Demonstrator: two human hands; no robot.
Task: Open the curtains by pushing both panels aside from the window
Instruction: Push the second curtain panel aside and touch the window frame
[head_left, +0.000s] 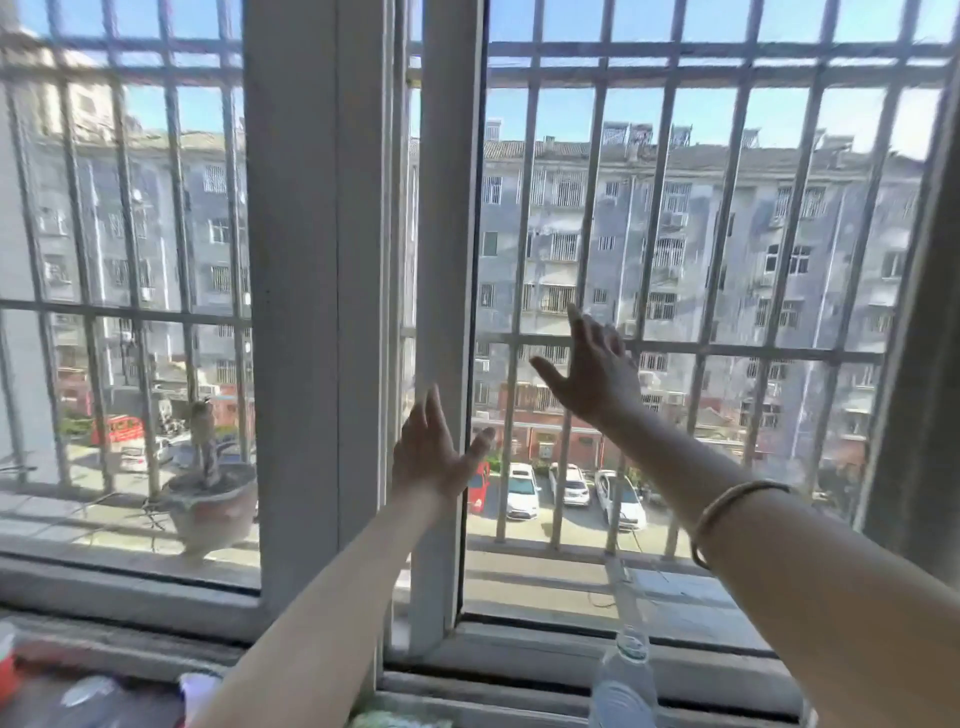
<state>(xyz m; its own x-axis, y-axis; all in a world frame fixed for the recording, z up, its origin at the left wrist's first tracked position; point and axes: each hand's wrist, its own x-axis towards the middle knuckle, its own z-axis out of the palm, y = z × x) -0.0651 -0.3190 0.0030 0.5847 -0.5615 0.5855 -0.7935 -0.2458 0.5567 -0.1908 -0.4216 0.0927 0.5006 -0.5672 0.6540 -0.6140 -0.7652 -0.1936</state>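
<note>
Both my hands are raised in front of the window. My left hand (434, 452) is open, fingers apart, over the white centre frame post (447, 260). My right hand (592, 369) is higher and to the right, open with fingers spread before the right pane, holding nothing. A thin bracelet (727, 509) circles my right forearm. A dark vertical strip (924, 389) at the far right edge may be a curtain panel; I cannot tell for sure. No curtain cloth covers the glass in view.
Metal security bars (649, 343) stand outside the glass. A potted plant (210, 499) sits on the outer ledge at left. A clear plastic bottle (626, 675) stands on the sill at bottom right. Blurred items (78, 696) lie at bottom left.
</note>
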